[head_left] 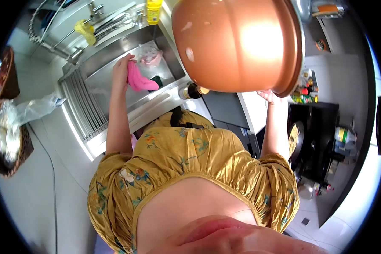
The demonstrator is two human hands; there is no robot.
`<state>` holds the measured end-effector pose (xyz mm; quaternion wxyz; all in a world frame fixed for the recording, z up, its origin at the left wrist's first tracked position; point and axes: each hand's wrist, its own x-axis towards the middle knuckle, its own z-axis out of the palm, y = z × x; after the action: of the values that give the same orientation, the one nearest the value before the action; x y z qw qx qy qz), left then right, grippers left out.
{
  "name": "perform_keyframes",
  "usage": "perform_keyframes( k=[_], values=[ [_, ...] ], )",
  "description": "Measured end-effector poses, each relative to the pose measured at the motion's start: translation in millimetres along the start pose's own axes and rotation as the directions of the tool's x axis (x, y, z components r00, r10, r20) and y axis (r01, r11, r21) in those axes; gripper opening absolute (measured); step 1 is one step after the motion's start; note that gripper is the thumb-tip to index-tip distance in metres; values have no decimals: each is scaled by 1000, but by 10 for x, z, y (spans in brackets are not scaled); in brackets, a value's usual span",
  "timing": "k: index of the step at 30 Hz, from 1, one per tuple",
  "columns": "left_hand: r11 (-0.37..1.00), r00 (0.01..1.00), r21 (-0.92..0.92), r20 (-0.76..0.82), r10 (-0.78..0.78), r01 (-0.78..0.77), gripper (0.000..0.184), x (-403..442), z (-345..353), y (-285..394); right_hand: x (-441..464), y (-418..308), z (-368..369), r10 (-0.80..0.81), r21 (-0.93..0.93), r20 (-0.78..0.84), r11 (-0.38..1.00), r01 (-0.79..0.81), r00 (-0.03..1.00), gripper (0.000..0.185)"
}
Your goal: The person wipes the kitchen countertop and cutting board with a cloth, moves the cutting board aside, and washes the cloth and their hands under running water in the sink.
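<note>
My left hand (pixel 123 65) is closed on a bright pink cloth (pixel 140 78), which hangs over the steel sink (pixel 108 80) at the upper left. Below the cloth, a dark green pad (pixel 157 80) is partly visible in the basin, near a clear plastic bag (pixel 150 56) with something pinkish inside. A large copper-coloured pot (pixel 233 44) fills the upper middle, tilted on its side and close to the camera. At its lower right rim, my right hand (pixel 267 95) grips it; only some fingers show and the rest are behind the pot.
A dark bottle (pixel 193 91) stands at the sink's front edge. Behind the sink are a faucet (pixel 96 10), yellow gloves or cloth (pixel 85 31) and a yellow bottle (pixel 154 12). On the right is a black stove (pixel 321 127); baskets (pixel 25 148) are far left.
</note>
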<state>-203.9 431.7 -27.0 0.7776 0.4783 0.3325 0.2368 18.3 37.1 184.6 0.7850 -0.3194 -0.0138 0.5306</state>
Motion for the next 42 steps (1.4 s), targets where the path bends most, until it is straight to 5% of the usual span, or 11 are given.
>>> perform_keyframes(
  k=[4,5,6,9,11,15,17,19,23,27,42],
  values=[
    [964,970,181,-110,217,-195,28,703,-654,-346,790,334,291,199,-40,-267,975,-217,943,24],
    [925,941,266,-131,312,-270,29,864,-852,-303,987,344,168,290,-76,-103,952,-298,952,25],
    [864,901,425,-203,383,-271,34,989,-1051,-134,1137,437,321,332,-33,-150,940,-340,931,26],
    [656,816,750,-322,480,-89,51,1242,-1516,558,1588,742,571,460,114,-295,887,-447,838,27],
    [471,764,882,-301,571,-4,55,1503,-1800,847,1961,1039,497,534,178,-223,845,-504,816,26],
    [350,789,912,-372,489,213,52,1816,-2210,1110,2322,1778,679,556,317,-373,829,-461,742,27],
    [247,903,951,-265,339,186,44,1918,-2340,1083,2472,2109,613,564,379,-484,825,-420,670,22],
    [142,943,974,-210,259,178,42,2019,-2367,962,2552,2363,396,625,390,-358,775,-497,694,28],
    [262,928,965,-115,354,20,42,2169,-2443,652,2627,2528,389,667,462,-438,742,-486,602,35],
    [368,937,928,-177,301,57,42,1947,-2341,773,2513,2468,360,642,448,-346,754,-481,684,36],
    [343,934,932,-219,282,115,40,2056,-2283,608,2743,2702,714,601,523,-356,763,-380,716,48]
  ],
)
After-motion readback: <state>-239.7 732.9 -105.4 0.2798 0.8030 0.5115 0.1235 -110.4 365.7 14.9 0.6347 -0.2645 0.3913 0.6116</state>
